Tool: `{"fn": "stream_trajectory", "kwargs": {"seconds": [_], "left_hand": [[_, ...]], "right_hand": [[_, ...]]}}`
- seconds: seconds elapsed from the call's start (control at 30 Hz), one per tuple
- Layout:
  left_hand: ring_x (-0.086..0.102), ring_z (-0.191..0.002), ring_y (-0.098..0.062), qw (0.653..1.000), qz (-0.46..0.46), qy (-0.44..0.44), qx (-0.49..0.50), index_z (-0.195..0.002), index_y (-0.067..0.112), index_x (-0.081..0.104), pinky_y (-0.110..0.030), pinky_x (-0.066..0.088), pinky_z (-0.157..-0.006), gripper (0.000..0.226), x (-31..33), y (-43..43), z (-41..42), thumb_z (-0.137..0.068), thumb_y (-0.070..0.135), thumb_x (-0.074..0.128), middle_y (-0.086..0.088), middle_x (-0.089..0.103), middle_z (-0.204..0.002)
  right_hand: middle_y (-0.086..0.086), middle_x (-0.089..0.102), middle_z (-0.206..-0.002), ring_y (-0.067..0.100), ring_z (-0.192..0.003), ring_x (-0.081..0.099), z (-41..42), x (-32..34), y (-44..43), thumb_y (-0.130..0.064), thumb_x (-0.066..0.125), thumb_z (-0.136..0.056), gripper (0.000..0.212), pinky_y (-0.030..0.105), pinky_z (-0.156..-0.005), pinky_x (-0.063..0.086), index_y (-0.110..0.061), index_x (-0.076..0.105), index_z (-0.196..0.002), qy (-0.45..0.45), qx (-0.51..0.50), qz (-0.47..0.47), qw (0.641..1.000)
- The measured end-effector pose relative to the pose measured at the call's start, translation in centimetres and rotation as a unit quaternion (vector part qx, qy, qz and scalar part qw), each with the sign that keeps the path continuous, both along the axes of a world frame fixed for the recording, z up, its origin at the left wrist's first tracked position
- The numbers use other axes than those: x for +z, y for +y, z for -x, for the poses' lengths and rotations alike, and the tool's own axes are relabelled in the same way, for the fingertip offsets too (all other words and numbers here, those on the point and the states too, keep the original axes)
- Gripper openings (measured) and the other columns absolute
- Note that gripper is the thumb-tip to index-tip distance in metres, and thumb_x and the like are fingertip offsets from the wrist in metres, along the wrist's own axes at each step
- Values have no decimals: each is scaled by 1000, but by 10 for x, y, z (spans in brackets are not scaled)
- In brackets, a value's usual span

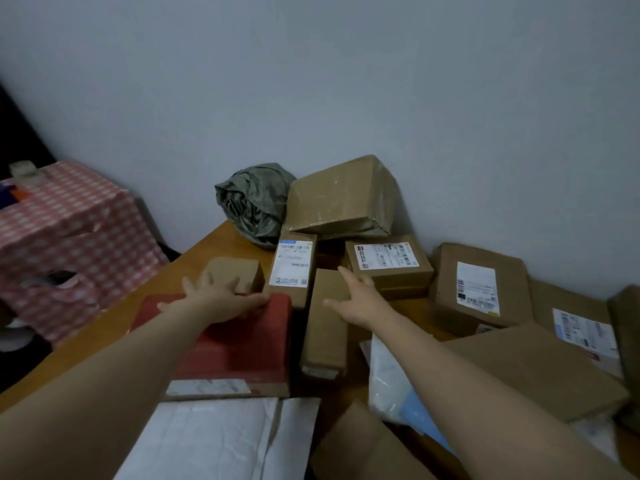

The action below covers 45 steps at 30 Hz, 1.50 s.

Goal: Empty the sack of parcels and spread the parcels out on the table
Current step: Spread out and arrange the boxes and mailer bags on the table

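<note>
- Both arms are stretched out over the table (104,337), and parcels cover most of its top
- The left hand (214,296) lies on the far edge of the red parcel (242,341), fingers spread wide and thumb stretched along that edge
- Its fingertips reach the small box (239,271) just behind, and it has no curl round anything
- The right hand (358,301) lies on the far end of the narrow box (323,334), fingers fanned out, index pointing toward the wall (346,81), nothing pinched
- Whether its outer fingers touch the low box (389,261) with the wide label, I cannot tell
- There's the sack (252,202), grey-green and crumpled, slumped in a heap at the table's far corner against the wall
- Just beside the sack on the right, the big box (343,199) sits tilted on top of other parcels, its tape shining
- In front of the sack stands the upright box (294,268), its white label facing this way, with the small box on its left and the narrow box on its right
- Further right, the dark box (478,285) lies tilted near the wall with a white label on its face
- On the near side, the white mailer (214,438) lies beneath the left forearm, touching the red parcel's near end
- The flat box (533,368) lies to the right of the right forearm
- A white and blue bag (388,375) is tucked between the flat box and the narrow box
- Off to the left, apart from the table, a checked cloth (69,237) drapes over something blocky
</note>
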<state>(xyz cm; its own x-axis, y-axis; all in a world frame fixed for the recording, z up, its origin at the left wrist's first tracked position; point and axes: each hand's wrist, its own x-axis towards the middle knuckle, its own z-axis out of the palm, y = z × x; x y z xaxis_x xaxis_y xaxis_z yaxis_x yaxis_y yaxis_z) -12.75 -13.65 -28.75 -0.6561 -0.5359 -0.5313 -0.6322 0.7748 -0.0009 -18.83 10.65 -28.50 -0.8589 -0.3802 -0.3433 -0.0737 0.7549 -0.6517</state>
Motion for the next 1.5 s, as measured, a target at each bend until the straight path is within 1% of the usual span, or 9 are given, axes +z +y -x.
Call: {"fn": "stream_trajectory", "kwargs": {"seconds": [0.17, 0.33, 0.53, 0.67, 0.9, 1.07, 1.17, 1.4, 1.5], "left_hand": [[10, -147, -27, 994, -99, -8, -48, -151, 38, 11, -48, 9, -118, 113, 19, -18, -4, -58, 96, 38, -2, 14, -160], [32, -139, -26, 990, -138, -32, -20, -147, 29, 33, -43, 20, -116, 119, 14, -52, 12, -51, 100, 33, -2, 33, -153], [44, -128, -30, 995, -87, 57, 3, -136, 12, 49, -37, 33, -108, 94, 21, -58, 45, -79, 82, 26, -14, 46, -143], [46, -125, -31, 993, -85, 80, -12, -135, 6, 48, -39, 37, -105, 85, 27, -51, 78, -89, 73, 23, -16, 49, -138], [52, -117, -28, 952, -174, 238, -79, -136, 9, 46, -32, 42, -91, 58, 30, -5, 140, -95, 51, 42, -11, 53, -133], [31, -141, -26, 908, -279, 311, -28, -150, 15, 26, -38, 29, -111, 70, 35, 39, 186, -93, 51, 47, -7, 30, -154], [28, -142, -25, 867, -356, 349, 13, -151, 20, 22, -38, 26, -113, 72, 41, 63, 209, -93, 55, 45, -3, 27, -156], [27, -141, -33, 852, -409, 324, 34, -153, 30, 9, -47, 24, -113, 89, 43, 99, 225, -82, 75, 38, -7, 24, -157], [25, -143, -31, 848, -407, 338, 22, -153, 28, 11, -44, 22, -114, 87, 51, 110, 224, -84, 74, 36, -5, 24, -157]], "right_hand": [[9, 5, -154, 33, -135, 31, -12, -30, -55, -34, 73, -75, 103, 38, -107, 37, -36, 2, -150, -97, -4, -46, 994], [6, 42, -138, 24, -117, 49, -17, -27, -88, -40, 66, -77, 79, 36, -94, 47, -35, 25, -144, -78, 30, -49, 995], [-5, 61, -103, 16, -98, 59, 42, 19, -78, -38, 58, -86, 27, 37, -84, 51, -26, 56, -110, 180, -78, -48, 979], [4, 50, -121, 20, -109, 52, 102, 45, -52, -26, 56, -89, 36, 29, -85, 44, -17, 50, -124, 316, -178, 10, 932], [21, 34, -145, 35, -130, 39, 182, 38, -7, -42, 35, -97, 56, 40, -105, 32, -4, 39, -139, 122, -382, 95, 911], [15, 29, -152, 34, -138, 31, 205, 12, 14, -61, 24, -94, 76, 44, -111, 25, -8, 24, -148, 0, -390, 136, 911], [15, 36, -149, 34, -134, 37, 215, -4, 23, -80, 34, -78, 95, 53, -110, 30, -15, 27, -147, -64, -385, 204, 898], [8, 63, -120, 23, -103, 59, 210, -12, 18, -56, 71, -71, 73, 36, -96, 47, -9, 56, -125, -88, -315, 347, 879], [9, 68, -111, 25, -98, 67, 202, -4, 17, -48, 80, -64, 74, 39, -84, 56, -12, 56, -124, -80, -324, 444, 831]]}}
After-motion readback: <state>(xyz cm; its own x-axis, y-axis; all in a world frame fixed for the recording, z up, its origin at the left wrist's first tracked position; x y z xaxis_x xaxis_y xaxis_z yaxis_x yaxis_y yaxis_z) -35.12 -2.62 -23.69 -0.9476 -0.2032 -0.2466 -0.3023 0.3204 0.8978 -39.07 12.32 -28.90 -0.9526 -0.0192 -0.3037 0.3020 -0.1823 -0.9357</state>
